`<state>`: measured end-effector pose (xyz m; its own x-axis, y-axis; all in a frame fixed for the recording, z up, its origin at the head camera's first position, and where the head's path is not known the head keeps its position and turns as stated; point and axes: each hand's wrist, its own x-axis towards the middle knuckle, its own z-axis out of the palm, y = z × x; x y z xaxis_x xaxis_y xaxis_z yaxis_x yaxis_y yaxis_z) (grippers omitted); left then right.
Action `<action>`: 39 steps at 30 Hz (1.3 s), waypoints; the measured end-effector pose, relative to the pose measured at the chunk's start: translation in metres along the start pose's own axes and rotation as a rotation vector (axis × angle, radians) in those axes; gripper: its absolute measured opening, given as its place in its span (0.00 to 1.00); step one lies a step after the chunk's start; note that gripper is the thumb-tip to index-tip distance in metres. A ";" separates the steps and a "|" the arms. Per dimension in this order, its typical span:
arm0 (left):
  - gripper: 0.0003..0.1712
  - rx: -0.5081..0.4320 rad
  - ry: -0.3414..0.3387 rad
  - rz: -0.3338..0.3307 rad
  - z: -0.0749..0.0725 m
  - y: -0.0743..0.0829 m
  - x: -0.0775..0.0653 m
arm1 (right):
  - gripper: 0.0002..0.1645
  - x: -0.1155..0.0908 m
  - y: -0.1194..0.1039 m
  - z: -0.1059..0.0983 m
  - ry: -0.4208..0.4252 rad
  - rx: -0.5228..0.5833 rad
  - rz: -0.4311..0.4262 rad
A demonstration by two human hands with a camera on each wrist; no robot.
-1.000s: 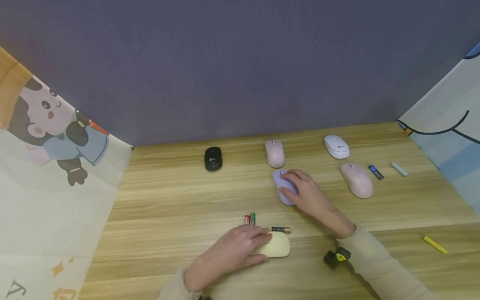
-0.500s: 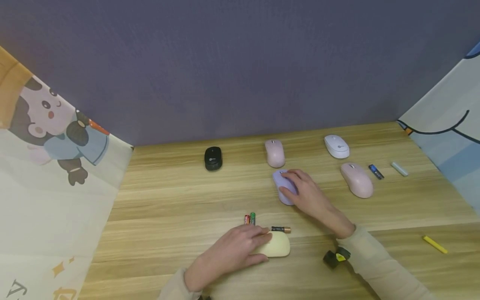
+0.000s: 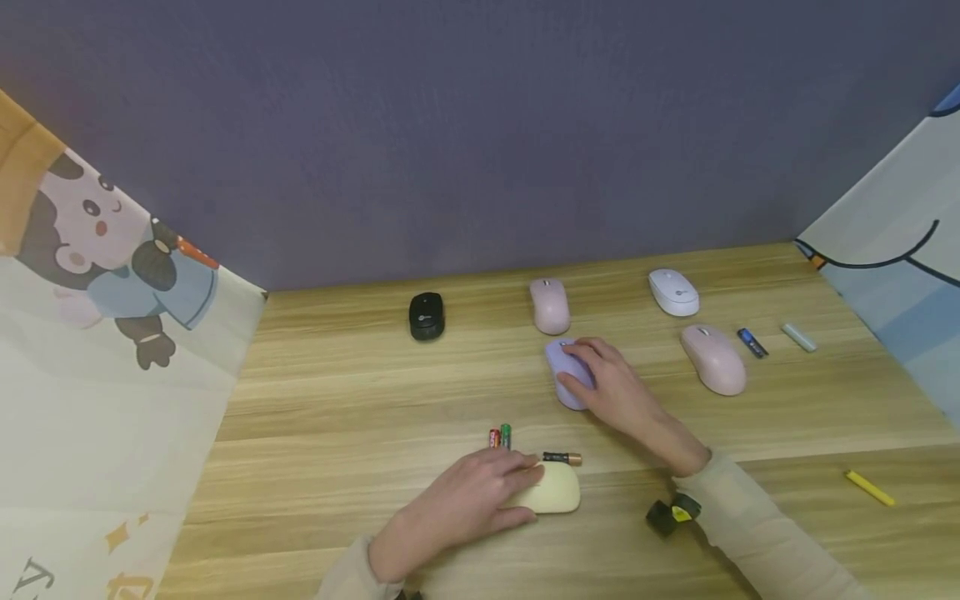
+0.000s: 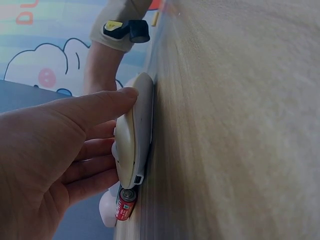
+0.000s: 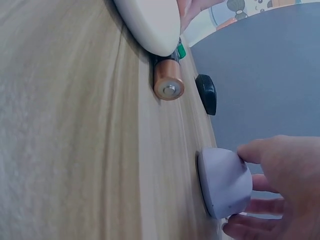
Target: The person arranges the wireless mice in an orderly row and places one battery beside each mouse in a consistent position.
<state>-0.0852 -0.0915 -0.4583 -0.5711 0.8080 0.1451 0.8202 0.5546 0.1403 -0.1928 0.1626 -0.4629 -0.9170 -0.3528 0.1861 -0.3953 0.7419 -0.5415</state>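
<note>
A pale yellow computer mouse point(image 3: 557, 489) lies on the wooden table at the front, gripped by my left hand point(image 3: 471, 493). In the left wrist view the thumb sits on one side of the yellow mouse point(image 4: 126, 142) and the fingers on the other. Farther back, my right hand point(image 3: 621, 392) holds a purple mouse point(image 3: 559, 360) between thumb and fingers, resting on the table. A black battery with a copper end point(image 3: 561, 458) lies just behind the yellow mouse. A red battery point(image 3: 493, 438) and a green battery point(image 3: 506, 437) lie beyond my left fingers, partly hidden.
Along the back stand a black mouse point(image 3: 427, 317), a pink mouse point(image 3: 551, 307) and a white mouse point(image 3: 674, 292). Another pink mouse point(image 3: 714, 361) is to the right, near a blue-black battery point(image 3: 752, 343), a pale battery point(image 3: 798, 338) and a yellow stick-like piece point(image 3: 870, 488).
</note>
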 end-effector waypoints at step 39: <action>0.38 0.098 0.003 -0.040 0.002 0.015 0.014 | 0.26 -0.033 0.086 -0.058 0.336 -0.135 -0.045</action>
<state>-0.0812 -0.0713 -0.4560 -0.6038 0.7841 0.1438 0.7957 0.6037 0.0494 -0.1999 0.2712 -0.4678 -0.8557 -0.1967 0.4786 -0.4188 0.8065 -0.4174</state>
